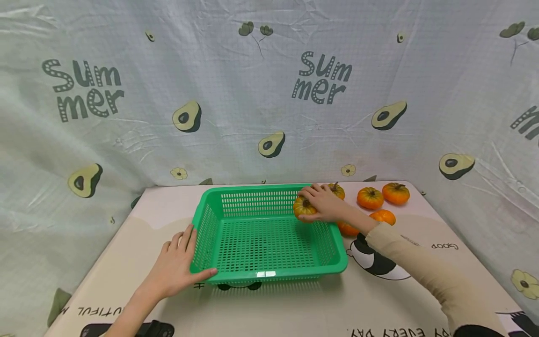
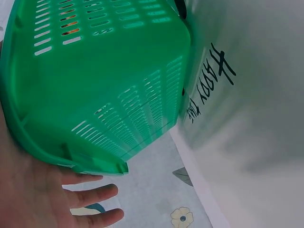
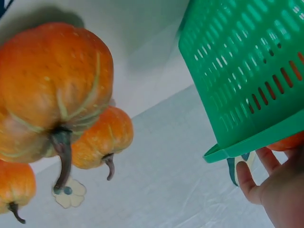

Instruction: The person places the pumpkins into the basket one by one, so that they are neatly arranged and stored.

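A green plastic basket point(image 1: 269, 272) with slotted walls stands on the table. My left hand point(image 1: 176, 262) rests against its near left corner, thumb on the front rim and fingers along the left side. In the left wrist view the fingers of my left hand point(image 2: 35, 194) stretch past the basket's rim. My right hand point(image 1: 330, 204) holds a small orange and yellow pumpkin point(image 1: 303, 208) over the basket's right end. From the right wrist, the basket wall point(image 3: 237, 76) hides most of that pumpkin, and part of my right hand point(image 3: 282, 194) shows beside the rim.
Several more small pumpkins lie right of the basket, among them one at the back point(image 1: 370, 198), one in the far corner point(image 1: 396, 193) and one partly under my forearm point(image 1: 383, 216). A black object point(image 1: 156, 329) is at the near left. A printed curtain point(image 1: 236, 93) hangs behind the table.
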Motion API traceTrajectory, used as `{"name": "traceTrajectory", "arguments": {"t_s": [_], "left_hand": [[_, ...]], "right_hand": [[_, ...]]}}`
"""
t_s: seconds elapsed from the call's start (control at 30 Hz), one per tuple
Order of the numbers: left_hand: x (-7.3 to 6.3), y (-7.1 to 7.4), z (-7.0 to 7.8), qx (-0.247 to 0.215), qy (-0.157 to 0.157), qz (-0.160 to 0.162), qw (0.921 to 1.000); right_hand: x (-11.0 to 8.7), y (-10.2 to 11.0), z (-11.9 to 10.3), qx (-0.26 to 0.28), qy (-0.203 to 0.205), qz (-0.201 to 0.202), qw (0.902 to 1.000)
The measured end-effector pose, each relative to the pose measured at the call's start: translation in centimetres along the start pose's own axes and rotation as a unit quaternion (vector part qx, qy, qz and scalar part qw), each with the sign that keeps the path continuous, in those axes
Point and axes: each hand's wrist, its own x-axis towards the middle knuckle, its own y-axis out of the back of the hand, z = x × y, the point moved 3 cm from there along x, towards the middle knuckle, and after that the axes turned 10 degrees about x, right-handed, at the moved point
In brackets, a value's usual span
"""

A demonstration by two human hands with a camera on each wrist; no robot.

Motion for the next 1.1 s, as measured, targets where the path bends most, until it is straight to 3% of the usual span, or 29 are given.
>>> {"name": "traceTrajectory", "arguments": {"t_s": [0.13,0.4,0.7,1.1], "left_hand": [[0.2,-0.1,-0.3,0.001,-0.006,0.004,1.0000],[0.5,-0.1,-0.7,0.002,-0.011,0.005,0.9999],[0.6,-0.1,-0.6,-0.005,-0.012,0.004,0.9999],[0.6,-0.1,-0.7,-0.004,-0.012,0.005,0.9999]], "right_hand": [[0.7,-0.3,0.1,-0.006,0.010,-0.031,0.9994],[1.8,-1.2,-0.1,-0.026,0.063,-0.054,0.9962],[2.5,-2.1,-0.2,-0.065,0.031,-0.130,0.9889],[2.8,-2.4,0.0,-0.046,0.038,-0.136,0.9890]]}}
